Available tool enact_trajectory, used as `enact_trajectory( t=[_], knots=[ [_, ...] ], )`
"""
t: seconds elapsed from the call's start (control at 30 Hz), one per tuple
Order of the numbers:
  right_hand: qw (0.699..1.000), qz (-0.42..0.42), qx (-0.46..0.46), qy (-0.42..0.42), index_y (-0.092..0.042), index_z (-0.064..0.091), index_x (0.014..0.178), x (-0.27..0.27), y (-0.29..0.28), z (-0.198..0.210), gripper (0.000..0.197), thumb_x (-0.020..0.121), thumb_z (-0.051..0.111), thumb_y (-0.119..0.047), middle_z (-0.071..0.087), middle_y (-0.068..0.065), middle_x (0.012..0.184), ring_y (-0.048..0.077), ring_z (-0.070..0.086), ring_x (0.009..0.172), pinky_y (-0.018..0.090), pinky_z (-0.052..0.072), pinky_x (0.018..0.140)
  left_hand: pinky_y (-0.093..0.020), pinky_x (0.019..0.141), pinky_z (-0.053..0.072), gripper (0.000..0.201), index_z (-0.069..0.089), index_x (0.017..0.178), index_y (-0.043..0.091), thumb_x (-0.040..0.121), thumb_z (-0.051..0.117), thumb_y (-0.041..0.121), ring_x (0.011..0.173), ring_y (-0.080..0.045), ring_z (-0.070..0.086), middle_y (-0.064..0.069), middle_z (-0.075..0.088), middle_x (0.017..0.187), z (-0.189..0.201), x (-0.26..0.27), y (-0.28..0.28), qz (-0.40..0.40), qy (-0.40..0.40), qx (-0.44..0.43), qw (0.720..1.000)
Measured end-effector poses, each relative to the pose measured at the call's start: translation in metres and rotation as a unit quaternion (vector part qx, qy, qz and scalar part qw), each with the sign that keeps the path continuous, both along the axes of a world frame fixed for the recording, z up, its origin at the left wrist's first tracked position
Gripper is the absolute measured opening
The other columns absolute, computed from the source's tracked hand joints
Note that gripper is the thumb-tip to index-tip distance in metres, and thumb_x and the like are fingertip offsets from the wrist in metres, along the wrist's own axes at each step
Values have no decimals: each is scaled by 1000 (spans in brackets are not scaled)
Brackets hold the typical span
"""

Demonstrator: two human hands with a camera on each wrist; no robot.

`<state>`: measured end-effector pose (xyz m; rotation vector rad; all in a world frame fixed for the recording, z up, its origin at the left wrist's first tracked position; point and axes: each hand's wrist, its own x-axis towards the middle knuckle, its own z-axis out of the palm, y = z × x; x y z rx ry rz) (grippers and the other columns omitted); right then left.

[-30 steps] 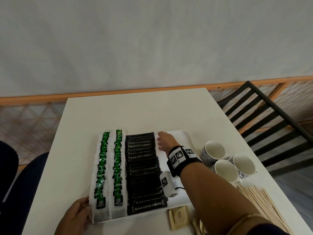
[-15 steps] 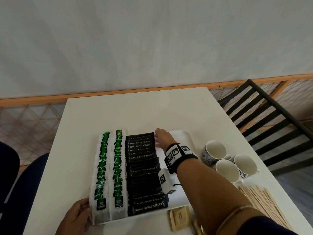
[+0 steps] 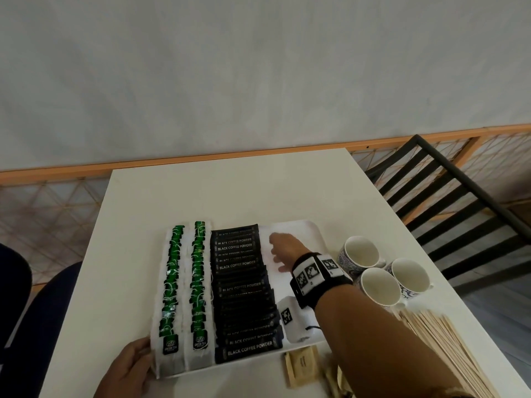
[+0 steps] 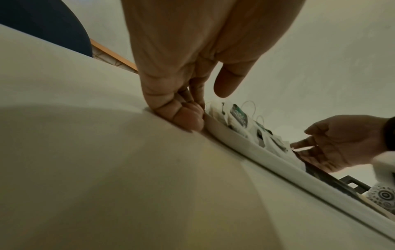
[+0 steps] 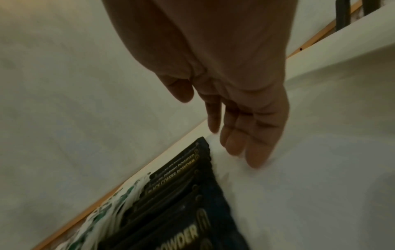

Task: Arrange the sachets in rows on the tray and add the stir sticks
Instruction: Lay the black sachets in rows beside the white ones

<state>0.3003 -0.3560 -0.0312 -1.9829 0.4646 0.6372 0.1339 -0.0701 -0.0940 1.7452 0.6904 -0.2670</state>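
- Sachets lay in rows on the white tray (image 3: 317, 234): two columns of green tea sachets (image 3: 184, 285) at its left, one column of glossy black coffee sachets (image 3: 244, 288) beside them.
- Your right hand (image 3: 283, 251) hovered with fingers loosely extended over the bare strip between the black column and the tray's raised right rim, holding nothing.
- Your left hand (image 3: 129, 369) pressed curled fingers against the tray's near-left corner on the smooth white table (image 3: 230, 191).
- Flat wooden stir sticks (image 3: 448, 351) sat stacked off the tray at the table's near-right edge, just behind three patterned mugs (image 3: 379, 274).
- Brown paper sachets (image 3: 301, 366) lay just in front of the tray.
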Motion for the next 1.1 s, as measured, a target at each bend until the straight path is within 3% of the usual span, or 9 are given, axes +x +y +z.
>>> enact_trajectory(
  t=[0.07,0.13,0.23,0.5,0.6,0.73,0.87,1.0,1.1],
  knots=[
    [998,-13,24,52,-3,51,106,-18,-5,-5,31,99,32,-26,55,14,95,28,55,83,43,53,85,-29,59,33,20,62,105,7,96,47,-3,64,-26,49,-18,67,94,-2,-2,2,-8,-8,-29,1000],
    [993,-19,69,95,-8,50,94,-35,-7,-6,25,98,34,-26,44,6,76,19,43,65,34,47,70,-29,59,34,20,61,107,5,96,46,-3,63,-26,47,-20,66,93,3,-3,0,-6,-6,-37,999],
    [988,-18,105,108,-13,47,80,-51,-3,-6,23,97,34,-23,38,2,68,15,37,57,28,41,62,-31,59,35,19,61,107,4,95,48,-2,61,-25,48,-18,65,88,-3,-3,1,-1,-4,-6,1000],
    [989,-42,107,92,-13,47,80,-66,-2,-4,22,96,36,-22,42,3,69,15,40,57,26,40,59,-30,60,35,18,62,109,6,94,52,1,59,-23,42,-14,64,84,-2,-13,0,-19,-5,9,1000],
    [991,-40,87,95,-11,50,85,-75,-3,-2,20,97,36,-20,46,4,75,18,46,63,30,46,67,-30,59,34,17,62,106,4,94,50,-2,60,-23,41,-18,58,74,7,-20,0,-35,-16,11,999],
    [992,-23,81,99,-15,49,78,-86,3,0,23,97,36,-13,52,5,79,22,53,71,36,49,78,-30,58,34,19,62,107,3,95,48,-3,60,-24,40,-17,52,66,8,-21,2,-58,-18,16,998],
    [995,-20,53,85,-12,49,80,-94,3,5,21,95,36,-18,52,10,80,22,50,66,35,47,75,-30,59,37,20,61,110,6,94,51,0,58,-26,44,-16,55,68,-1,-20,5,-68,-24,38,997],
    [995,-28,33,88,-10,45,75,-102,0,3,22,92,36,-23,43,7,63,21,41,53,33,39,67,-30,59,36,18,61,108,7,94,52,1,58,-25,44,-15,56,70,-4,-21,8,-74,-37,37,996],
    [995,-10,24,95,-14,43,70,-110,5,3,23,91,38,-23,44,6,62,21,43,54,33,40,67,-31,60,36,18,61,106,8,94,50,-1,60,-24,43,-15,56,71,-5,-21,9,-82,-42,33,995]
  ],
)
